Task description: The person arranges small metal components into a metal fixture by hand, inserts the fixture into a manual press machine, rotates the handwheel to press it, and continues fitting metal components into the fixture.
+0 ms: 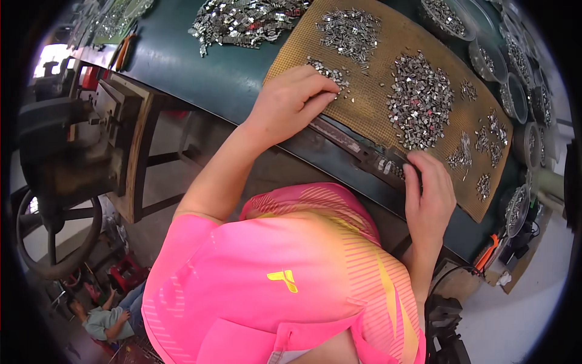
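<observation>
My left hand (290, 102) reaches over the near edge of a tan textured mat (364, 109). Its thumb and forefinger are pinched together beside a small heap of shiny metal pieces (327, 73); whatever is between them is too small to make out. A long, dark metal bar (345, 141) lies along the mat's near edge, and a short row of small metal links (389, 167) sits in its right part. At that end my right hand (431, 191) has curled fingers, with thumb and forefinger tips close together against the bar. What they grip is hidden.
Heaps of small metal parts (420, 100) and pins (348, 33) cover the mat. Linked metal strips (248, 21) lie on the green table (176, 60). Clear bowls of parts (488, 59) line the right side. A machine with a handwheel (57, 233) stands left; another person (109, 318) sits beyond.
</observation>
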Available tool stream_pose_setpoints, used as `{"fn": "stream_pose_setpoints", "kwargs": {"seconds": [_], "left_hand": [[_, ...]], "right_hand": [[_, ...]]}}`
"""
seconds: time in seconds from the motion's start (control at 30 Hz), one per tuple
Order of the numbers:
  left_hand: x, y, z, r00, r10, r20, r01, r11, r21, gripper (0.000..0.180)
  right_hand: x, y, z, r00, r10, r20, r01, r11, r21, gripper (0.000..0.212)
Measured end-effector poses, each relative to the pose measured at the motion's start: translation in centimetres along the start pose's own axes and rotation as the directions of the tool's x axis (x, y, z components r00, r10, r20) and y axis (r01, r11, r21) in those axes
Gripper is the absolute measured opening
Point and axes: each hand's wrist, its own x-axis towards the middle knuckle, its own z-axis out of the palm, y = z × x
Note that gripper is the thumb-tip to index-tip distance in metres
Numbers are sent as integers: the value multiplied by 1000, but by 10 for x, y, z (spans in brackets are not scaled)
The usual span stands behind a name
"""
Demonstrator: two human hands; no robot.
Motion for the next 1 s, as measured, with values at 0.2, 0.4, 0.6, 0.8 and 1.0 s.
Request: {"fn": "stream_pose_setpoints", "kwargs": {"seconds": [0.2,0.4,0.6,0.8,1.0], "left_hand": [[4,-5,1,980,198,17,-199,970,139,12],[0,-15,-8,985,166,43,-164,986,-37,11],[1,-15,-6,998,62,-3,-62,998,-23,11],[3,-15,-4,984,177,3,-177,983,45,11],[4,-11,-3,977,202,71,-210,971,114,11]], "right_hand": [[61,-16,24,977,-213,25,213,977,-12,16],[93,-18,52,947,-257,192,277,958,-81,8],[96,-23,67,934,-297,201,333,926,-180,11],[97,-24,71,923,-335,187,364,920,-148,8],[92,-17,57,939,-300,168,311,949,-45,8]]}}
